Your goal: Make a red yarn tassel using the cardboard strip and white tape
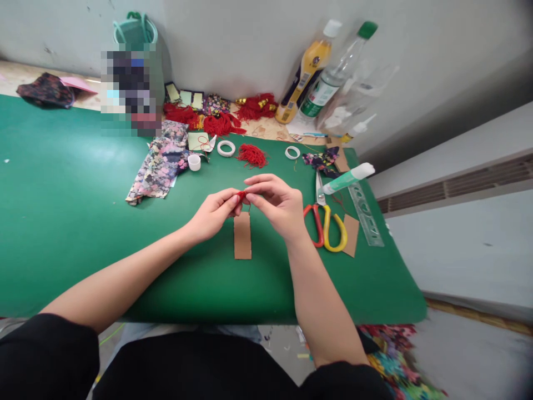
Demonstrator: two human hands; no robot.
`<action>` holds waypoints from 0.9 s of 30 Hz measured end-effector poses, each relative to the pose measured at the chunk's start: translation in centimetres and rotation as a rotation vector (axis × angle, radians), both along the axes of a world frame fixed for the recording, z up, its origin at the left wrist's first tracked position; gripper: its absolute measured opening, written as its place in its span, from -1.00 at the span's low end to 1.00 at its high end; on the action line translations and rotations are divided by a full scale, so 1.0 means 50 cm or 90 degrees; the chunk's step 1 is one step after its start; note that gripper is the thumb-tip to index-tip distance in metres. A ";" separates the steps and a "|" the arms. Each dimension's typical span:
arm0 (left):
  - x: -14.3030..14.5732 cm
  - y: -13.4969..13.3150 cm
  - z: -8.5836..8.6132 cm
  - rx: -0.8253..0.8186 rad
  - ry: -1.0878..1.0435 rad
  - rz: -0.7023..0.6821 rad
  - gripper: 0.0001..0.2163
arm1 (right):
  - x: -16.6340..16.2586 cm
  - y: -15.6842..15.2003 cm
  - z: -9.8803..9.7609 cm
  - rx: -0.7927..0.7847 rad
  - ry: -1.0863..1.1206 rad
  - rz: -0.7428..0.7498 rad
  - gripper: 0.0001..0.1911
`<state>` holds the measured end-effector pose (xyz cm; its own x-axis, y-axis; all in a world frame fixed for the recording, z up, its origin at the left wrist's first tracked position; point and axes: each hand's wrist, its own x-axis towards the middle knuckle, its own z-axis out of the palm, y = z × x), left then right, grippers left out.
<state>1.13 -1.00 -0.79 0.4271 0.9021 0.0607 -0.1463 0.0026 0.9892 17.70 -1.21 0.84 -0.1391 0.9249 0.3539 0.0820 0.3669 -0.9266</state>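
Note:
Between the fingertips of both hands is a small bunch of red thread (242, 195), largely covered by the fingers. My left hand (219, 211) pinches it from the left, thumb on top. My right hand (277, 203) meets it from the right with thumb and forefinger closed at the thread; its other fingers are bent. A loose red strand hangs below the fingers. Just beneath, a brown cardboard strip (242, 239) lies on the green table (187, 283). Scissors (326, 222) with one red and one yellow handle rest right of my right hand.
A red thread bundle (252, 155) and tape rolls (226, 148) lie beyond my hands. Floral fabric (160, 161) is at the left. A glue stick (350, 178), clear ruler (366, 214) and cardboard piece (351, 235) lie right. Bottles (322, 91) stand against the wall.

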 end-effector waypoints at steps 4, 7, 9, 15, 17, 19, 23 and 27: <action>-0.001 0.000 0.004 0.009 0.016 -0.006 -0.63 | -0.001 0.000 -0.001 0.052 -0.047 -0.018 -0.95; -0.002 0.001 0.005 0.024 0.027 -0.003 -0.62 | -0.001 0.001 -0.004 0.065 -0.058 -0.015 -0.94; -0.003 0.002 0.004 0.036 0.039 -0.002 -0.62 | -0.001 0.001 -0.005 0.065 -0.057 -0.011 -0.96; -0.007 0.005 0.003 0.062 0.063 -0.007 -0.57 | -0.005 -0.001 -0.001 0.030 -0.042 -0.006 -0.89; -0.007 0.005 0.002 0.060 0.064 0.001 -0.57 | -0.007 -0.002 -0.001 0.012 -0.029 -0.006 -0.87; -0.007 0.005 0.000 0.059 0.064 0.006 -0.57 | -0.009 -0.003 -0.001 0.004 -0.013 -0.005 -0.86; -0.006 0.006 -0.005 0.079 0.066 0.029 -0.58 | -0.009 -0.003 -0.003 -0.014 0.001 0.001 -0.83; -0.005 0.008 -0.009 0.109 0.058 0.054 -0.59 | -0.009 -0.002 -0.001 -0.024 -0.004 0.003 -0.78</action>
<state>0.87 -0.59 -1.23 0.3612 0.9147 0.1814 -0.0492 -0.1756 0.9832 17.27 -1.33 0.80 -0.1460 0.9369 0.3177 0.0856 0.3319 -0.9394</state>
